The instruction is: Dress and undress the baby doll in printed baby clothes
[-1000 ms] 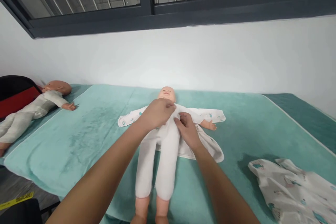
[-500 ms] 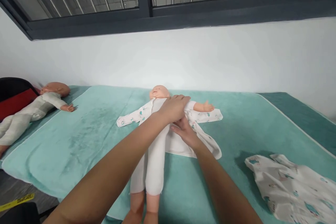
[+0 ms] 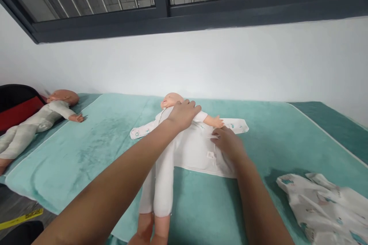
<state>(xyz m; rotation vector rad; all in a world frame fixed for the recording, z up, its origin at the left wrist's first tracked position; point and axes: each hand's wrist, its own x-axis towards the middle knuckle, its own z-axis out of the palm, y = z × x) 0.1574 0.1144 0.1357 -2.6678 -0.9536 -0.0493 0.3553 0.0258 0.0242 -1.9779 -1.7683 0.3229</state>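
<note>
A baby doll (image 3: 164, 183) in white underclothes lies on its back, head towards the wall and turned to the left. Under it a printed baby shirt (image 3: 195, 157) is spread out, one sleeve to each side, its white inside and a small label showing. My left hand (image 3: 184, 115) rests over the doll's chest and shoulder, fingers curved round it. Close below the doll's outstretched hand, my right hand (image 3: 228, 141) has its fingers closed on the shirt's right front panel. The fingertips are partly hidden by the cloth.
A teal blanket (image 3: 86, 153) covers the table. Another printed garment (image 3: 327, 203) lies crumpled at the right front. On the far left a second doll (image 3: 43, 118) lies beside a red and black bag (image 3: 20, 111). The wall and a window frame (image 3: 184, 15) stand behind.
My right hand has moved right, away from my left hand, and the shirt's panel is drawn out flat from beside the doll. The doll has rolled a little to the left under my left hand.
</note>
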